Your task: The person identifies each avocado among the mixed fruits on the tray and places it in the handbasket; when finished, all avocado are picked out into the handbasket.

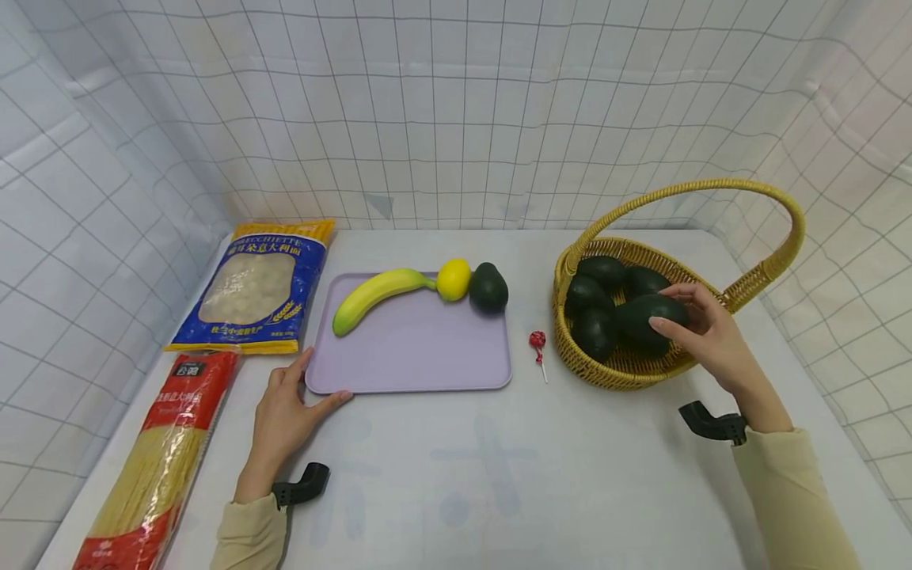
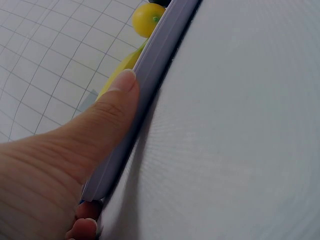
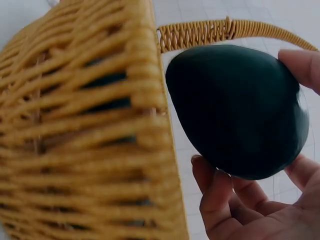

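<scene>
My right hand (image 1: 712,332) grips a dark green avocado (image 3: 235,110) between thumb and fingers. In the right wrist view this avocado is raised above the rim of the wicker basket (image 3: 100,125). Several more dark avocados (image 1: 594,332) lie inside the basket. At the near left corner of the lilac tray (image 1: 413,356), my left hand (image 1: 288,412) holds the edge, thumb along the front side and fingers round the left side. On the tray are a banana (image 1: 378,294), a lemon (image 1: 454,279) and another avocado (image 1: 488,288).
A red-wrapped lollipop (image 1: 537,340) lies between tray and basket. A blue and yellow pasta bag (image 1: 249,289) and a red spaghetti pack (image 1: 160,451) lie on the left. The basket's tall handle (image 1: 705,187) arches over its back. White gridded curtains (image 1: 456,119) surround the table.
</scene>
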The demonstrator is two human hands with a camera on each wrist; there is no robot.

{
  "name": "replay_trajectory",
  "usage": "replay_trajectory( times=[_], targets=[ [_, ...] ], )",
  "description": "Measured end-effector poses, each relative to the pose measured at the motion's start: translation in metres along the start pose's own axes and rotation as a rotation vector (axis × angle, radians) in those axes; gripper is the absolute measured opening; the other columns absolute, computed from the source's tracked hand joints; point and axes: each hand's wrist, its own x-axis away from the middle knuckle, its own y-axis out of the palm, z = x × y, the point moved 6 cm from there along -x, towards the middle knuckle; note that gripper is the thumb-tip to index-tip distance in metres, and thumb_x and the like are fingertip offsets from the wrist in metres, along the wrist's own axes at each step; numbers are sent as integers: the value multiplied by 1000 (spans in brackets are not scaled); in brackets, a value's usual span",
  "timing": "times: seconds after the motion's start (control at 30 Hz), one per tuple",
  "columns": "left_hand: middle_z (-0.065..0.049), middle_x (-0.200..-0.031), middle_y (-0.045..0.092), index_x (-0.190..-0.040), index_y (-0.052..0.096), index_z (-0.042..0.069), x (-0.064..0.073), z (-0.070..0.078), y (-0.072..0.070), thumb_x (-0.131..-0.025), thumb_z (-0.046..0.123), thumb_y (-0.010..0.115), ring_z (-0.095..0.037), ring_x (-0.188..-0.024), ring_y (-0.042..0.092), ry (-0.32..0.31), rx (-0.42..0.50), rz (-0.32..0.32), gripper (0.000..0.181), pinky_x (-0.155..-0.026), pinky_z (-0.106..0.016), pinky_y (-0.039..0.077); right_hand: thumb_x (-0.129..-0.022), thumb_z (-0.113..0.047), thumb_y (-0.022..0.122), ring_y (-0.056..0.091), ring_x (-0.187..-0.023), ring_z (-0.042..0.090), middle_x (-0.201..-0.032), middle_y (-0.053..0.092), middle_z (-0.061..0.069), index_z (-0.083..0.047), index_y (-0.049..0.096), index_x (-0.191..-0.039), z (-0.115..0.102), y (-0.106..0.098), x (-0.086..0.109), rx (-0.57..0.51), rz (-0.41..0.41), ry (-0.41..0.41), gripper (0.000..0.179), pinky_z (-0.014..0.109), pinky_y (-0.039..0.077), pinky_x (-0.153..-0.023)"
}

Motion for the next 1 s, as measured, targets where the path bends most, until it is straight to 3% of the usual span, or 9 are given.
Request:
replay_trajectory(
  times=[0.43,0.73,1.0],
  targets=[
    [-14,-92,38,-144,35,0,0,0,0,-74,48,78,-25,-72,37,-10,7,-10,95,-58,-35,27,-93,-13,63,52,-87,16,-120,48,6,-6,49,-128,6,-4,3,135,-132,45,39,25,41,-68],
    [-14,-92,38,-144,35,0,0,1,0,-75,48,78,-25,-73,37,-2,9,-9,94,-58,-35,27,-91,-25,66,48,-86,20,-116,50,-2,-18,57,-124,9,0,1,263,-205,81,35,29,39,-69],
    [-14,-92,38,-144,35,0,0,0,1,-75,49,77,-25,-73,37,1,9,-8,94,-58,-35,27,-88,-34,68,58,-79,21,-114,54,8,-14,56,-121,10,9,0,322,-245,110,41,30,44,-68]
  ],
)
